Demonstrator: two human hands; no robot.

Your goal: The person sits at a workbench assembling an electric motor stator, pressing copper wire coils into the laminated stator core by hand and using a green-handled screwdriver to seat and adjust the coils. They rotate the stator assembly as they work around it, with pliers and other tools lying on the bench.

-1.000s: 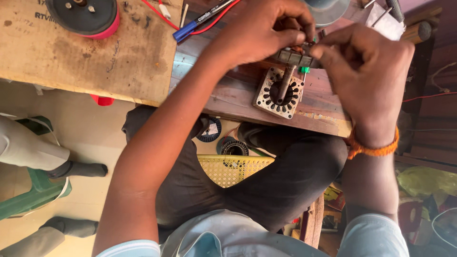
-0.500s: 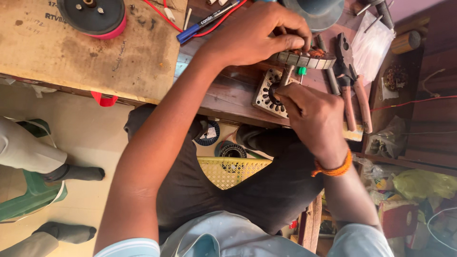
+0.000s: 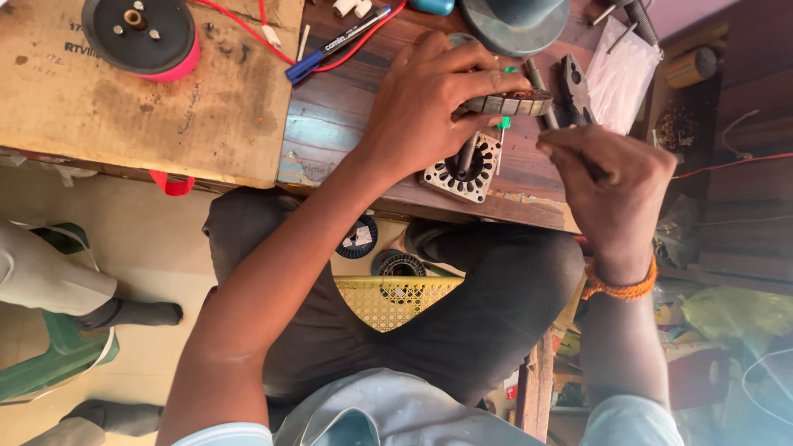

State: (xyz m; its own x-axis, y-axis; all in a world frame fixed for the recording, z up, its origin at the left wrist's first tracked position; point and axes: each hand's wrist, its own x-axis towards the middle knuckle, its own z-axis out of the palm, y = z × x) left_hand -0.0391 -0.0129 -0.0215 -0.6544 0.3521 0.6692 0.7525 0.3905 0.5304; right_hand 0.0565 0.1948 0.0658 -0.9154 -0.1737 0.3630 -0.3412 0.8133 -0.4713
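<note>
My left hand grips a flat ring of stacked metal plates, a motor stator, held on edge above the wooden bench. Below it a second square stator core with slots lies flat on the bench, a thin metal rod standing in its hole. My right hand hovers to the right of both, fingers pinched together on something too small to make out. A green-handled tool pokes out just under the held ring.
Pliers and a clear plastic bag lie behind the stators. A black pulley disc on red, a blue marker and red wire sit on the cardboard sheet at left. A yellow basket stands under the bench. Another person's legs are at left.
My right hand has pulled away from the stators, down and to the right. My left hand keeps hold of the ring and has stayed in place.
</note>
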